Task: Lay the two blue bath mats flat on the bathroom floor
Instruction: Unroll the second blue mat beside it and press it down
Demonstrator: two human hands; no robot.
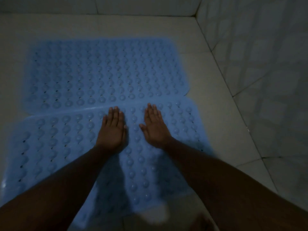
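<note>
Two blue bath mats lie on the pale tiled floor (208, 77), one behind the other. The far mat (103, 72) lies flat, its rows of round bumps facing up, and all four of its rounded corners show. The near mat (66, 139) lies just in front of it; along the seam the far edge of the near mat touches or slightly overlaps the far mat, though in the dim light I cannot tell which lies on top. The near mat's near edge is partly hidden under both forearms, and its left near corner runs to the frame's edge.

The left hand (113, 129) and right hand (155, 125) rest side by side, palms down, on the far middle part of the near mat. Both are spread flat, fingers straight and close together, holding nothing. The fingertips (115, 108) of the left hand reach almost to the seam.

A tiled wall (266, 55) rises at the right and another along the far side. The picture is dark and blurred, most of all at the bottom.
</note>
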